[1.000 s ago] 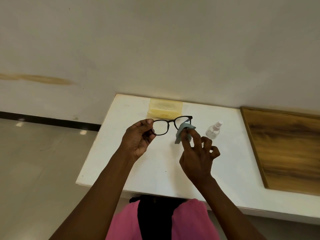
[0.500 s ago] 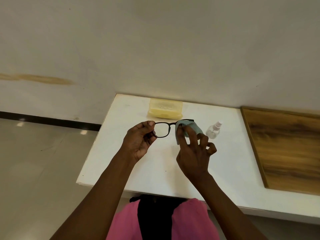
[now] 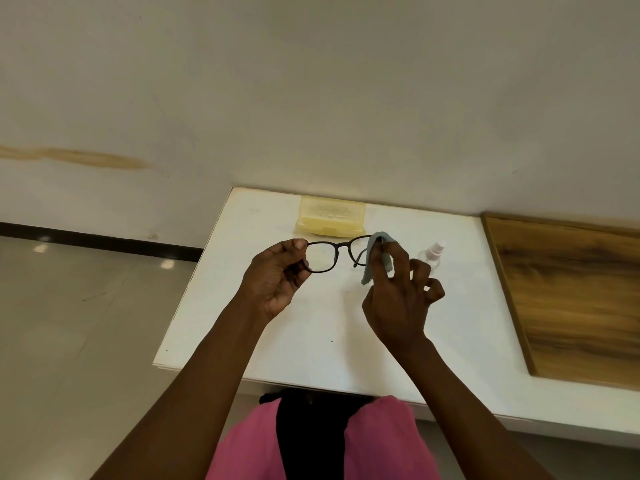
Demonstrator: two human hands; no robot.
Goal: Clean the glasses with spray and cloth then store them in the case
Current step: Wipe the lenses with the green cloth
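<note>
Dark-framed glasses [image 3: 334,244] hang in the air above the white table [image 3: 311,327]. My left hand [image 3: 275,277] pinches their left end between thumb and fingers. My right hand [image 3: 398,292] pinches a small grey-blue cloth [image 3: 375,259] around the right lens, which the cloth mostly hides. A closed pale yellow case [image 3: 330,216] lies at the table's far edge by the wall. To the right of my right hand stands a small clear spray bottle [image 3: 432,253] with a white nozzle.
A wood-grain panel [image 3: 571,299] adjoins the table on the right. The wall runs right behind the table. Grey tiled floor [image 3: 69,323] lies off the table's left edge. My pink garment shows below the near edge.
The cloth in my right hand has shifted over the right lens, from its lower inner side up to its top outer corner. The left hand keeps the frame almost still.
</note>
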